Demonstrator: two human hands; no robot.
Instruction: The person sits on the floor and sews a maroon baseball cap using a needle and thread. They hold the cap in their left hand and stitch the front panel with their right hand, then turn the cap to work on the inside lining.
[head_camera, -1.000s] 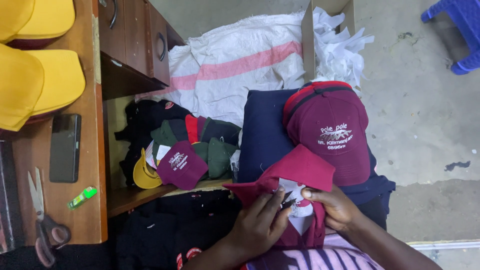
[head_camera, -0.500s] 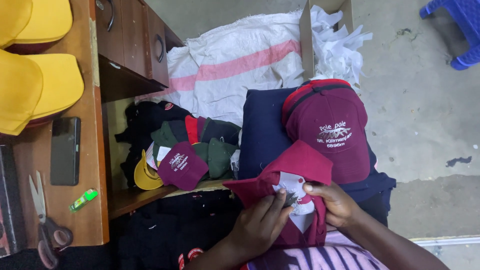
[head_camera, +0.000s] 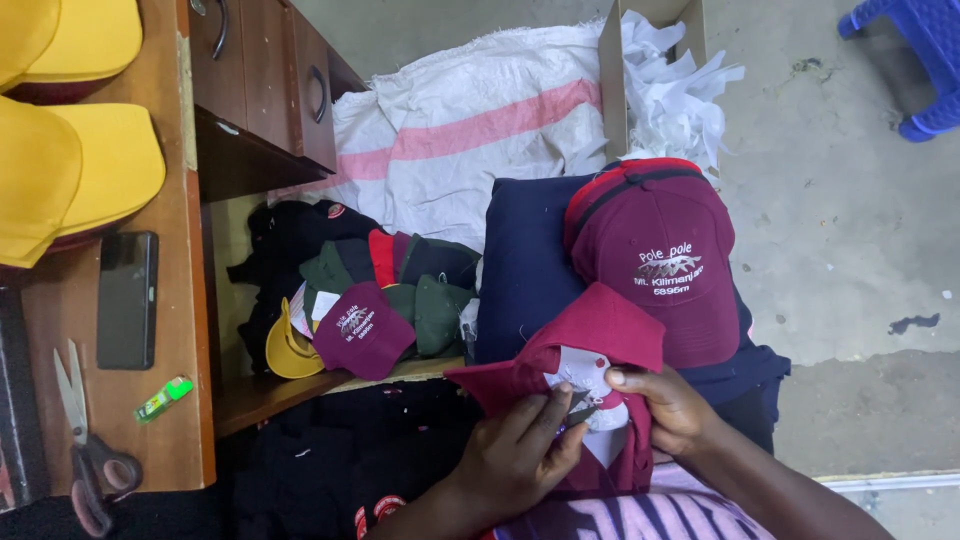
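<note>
I hold a maroon cap (head_camera: 590, 335) turned inside out over my lap, its white backing patch (head_camera: 578, 370) facing up. My left hand (head_camera: 515, 455) pinches a small dark tool (head_camera: 580, 412) against the patch. My right hand (head_camera: 672, 408) grips the cap's right side, thumb on the white patch. Just beyond, a finished maroon cap with white embroidery (head_camera: 655, 255) rests on a navy pile (head_camera: 525, 260).
A wooden desk (head_camera: 185, 330) on the left carries yellow caps (head_camera: 70, 170), a phone (head_camera: 127, 298), scissors (head_camera: 85, 455) and a green lighter (head_camera: 163, 398). Its shelf holds several caps (head_camera: 365, 295). A white sack (head_camera: 470, 140), a cardboard box of white scraps (head_camera: 665, 90) and a blue stool (head_camera: 915, 60) are on the floor.
My hands have stayed on the inside-out cap; the left fingers and tool shifted slightly over the white patch. Nothing else moved.
</note>
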